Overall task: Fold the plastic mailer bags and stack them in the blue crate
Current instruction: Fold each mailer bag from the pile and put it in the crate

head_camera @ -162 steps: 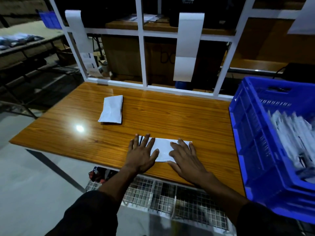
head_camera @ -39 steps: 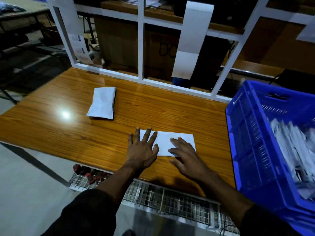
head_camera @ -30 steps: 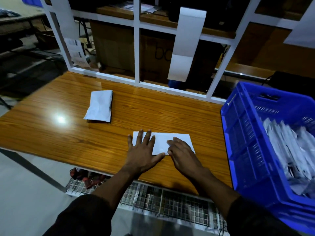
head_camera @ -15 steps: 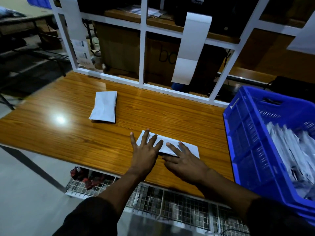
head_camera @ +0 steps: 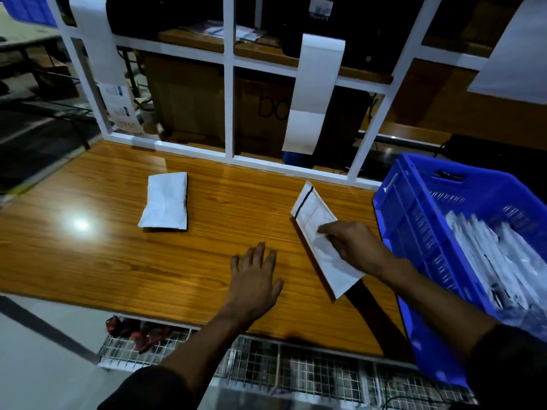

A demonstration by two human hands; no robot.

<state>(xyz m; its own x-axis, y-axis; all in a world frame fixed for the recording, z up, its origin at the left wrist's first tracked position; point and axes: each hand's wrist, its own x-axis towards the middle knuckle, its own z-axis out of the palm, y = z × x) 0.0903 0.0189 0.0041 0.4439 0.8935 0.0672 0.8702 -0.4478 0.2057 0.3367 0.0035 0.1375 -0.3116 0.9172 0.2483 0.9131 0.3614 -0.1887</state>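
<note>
Where half a second ago both hands pressed flat on the folded mailer bag [head_camera: 321, 241] at the near edge of the table [head_camera: 88, 261], the right hand [head_camera: 352, 247] now grips it, fingers curled over its upper face, and has carried it up and to the right toward the blue crate [head_camera: 414, 232]. It hangs tilted above the wood, one end pointing away from the person, and casts a dark shadow below. The left hand [head_camera: 256, 279] has let go of it and lies with fingers spread and straight over the bare wood, left of the right hand. A second folded bag [head_camera: 165, 202] lies where it was, beyond and left of the left hand. Inside the crate, right of the right hand, white bags [head_camera: 497, 261] lean in a packed row. Beyond both hands a white frame [head_camera: 229, 108] rises from the far edge of the table, with white paper strips [head_camera: 313, 96] hanging on it and brown cartons behind. Below the near edge runs a wire mesh shelf [head_camera: 296, 374].
</note>
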